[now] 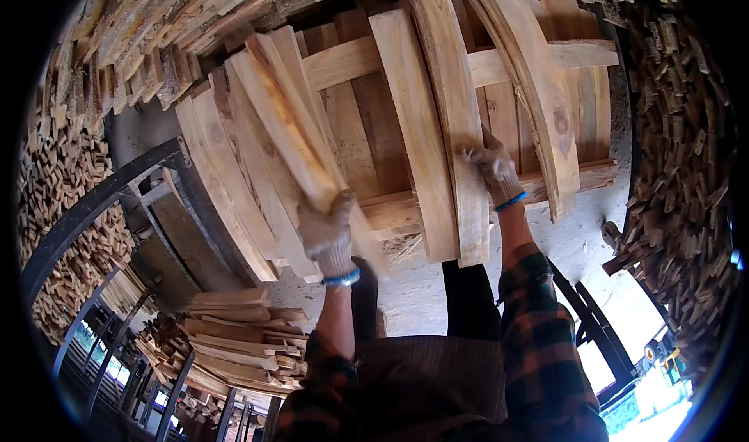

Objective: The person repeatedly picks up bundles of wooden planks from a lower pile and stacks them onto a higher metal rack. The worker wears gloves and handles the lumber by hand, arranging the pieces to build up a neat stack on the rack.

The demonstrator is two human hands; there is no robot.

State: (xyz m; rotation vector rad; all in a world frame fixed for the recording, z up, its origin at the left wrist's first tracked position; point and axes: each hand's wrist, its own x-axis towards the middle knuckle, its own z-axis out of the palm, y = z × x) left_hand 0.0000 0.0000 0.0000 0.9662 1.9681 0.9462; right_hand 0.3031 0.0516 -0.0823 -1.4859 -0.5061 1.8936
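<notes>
Both my hands wear pale work gloves with blue cuffs. My left hand (326, 235) is closed on the near part of a wooden plank with an orange-brown streak (285, 122); the near end is smeared by motion. My right hand (493, 165) grips the right edge of another wooden plank (459, 122), its fingertips bent onto the upper face. Touching that plank on its left lies a paler plank (413, 130). These planks rest across two crosswise boards (343, 62), over a layer of boards underneath. Further right, a curved plank with a knot (542, 99) lies tilted.
Several planks (226, 161) lie side by side left of my left hand. A dark metal frame (117, 188) stands at the left. Tall wood stacks (679, 153) line the right, left and far sides. A lower pile of boards (242, 337) sits at the near left.
</notes>
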